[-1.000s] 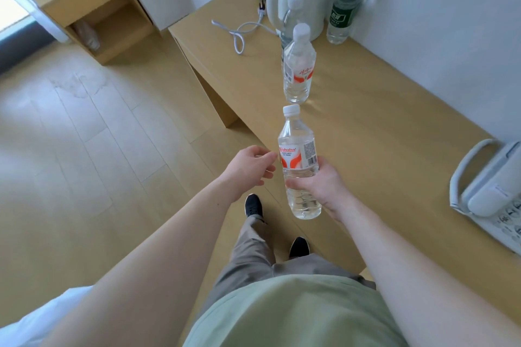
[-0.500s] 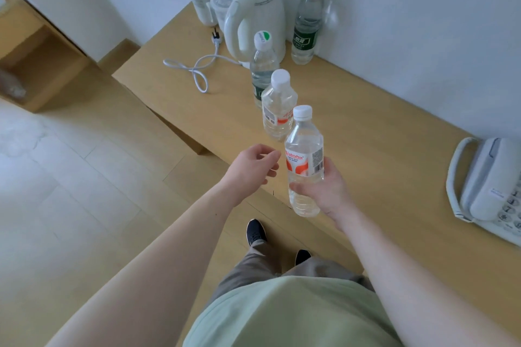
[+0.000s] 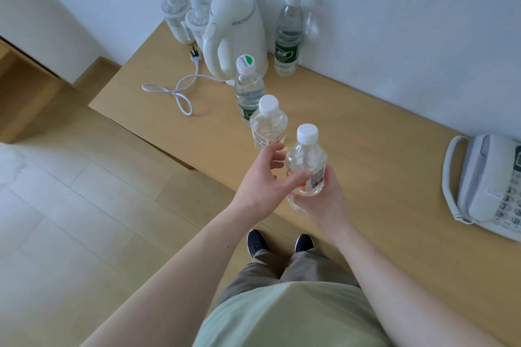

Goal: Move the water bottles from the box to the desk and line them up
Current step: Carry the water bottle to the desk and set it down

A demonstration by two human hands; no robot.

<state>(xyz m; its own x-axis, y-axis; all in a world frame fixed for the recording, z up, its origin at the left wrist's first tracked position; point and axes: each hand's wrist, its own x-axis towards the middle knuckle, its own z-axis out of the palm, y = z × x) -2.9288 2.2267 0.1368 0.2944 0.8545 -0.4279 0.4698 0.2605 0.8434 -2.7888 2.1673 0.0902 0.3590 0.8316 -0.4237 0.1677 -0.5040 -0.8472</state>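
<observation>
Head view of a person standing at a wooden desk (image 3: 366, 149) set against a white wall. The right hand (image 3: 324, 197) grips a clear water bottle with a white cap and red-and-white label (image 3: 306, 160) from below and behind, its fingers curled round the lower body; the bottle is upright, over the near edge of the desk, and whether its base touches the surface cannot be told. The left hand (image 3: 265, 177) reaches in from the left with fingers loosely spread, the thumb laid across the front of the held bottle and the fingertips at its left side. Just beyond, a second red-labelled bottle (image 3: 269, 124) stands upright on the desk, and directly behind it a green-labelled bottle with a green-and-white cap (image 3: 248, 87), the three forming a rough line running away from the viewer. A further green-labelled bottle (image 3: 288, 36) stands by the wall, just right of a white electric kettle (image 3: 236, 34). The kettle's white cord (image 3: 174, 90) lies looped on the desk to the left, its plug beside two lidded plastic cups (image 3: 183, 20). A grey desk telephone (image 3: 487, 183) sits at the right end. Dark shoes and a pale wood floor (image 3: 70, 205) are visible below.
</observation>
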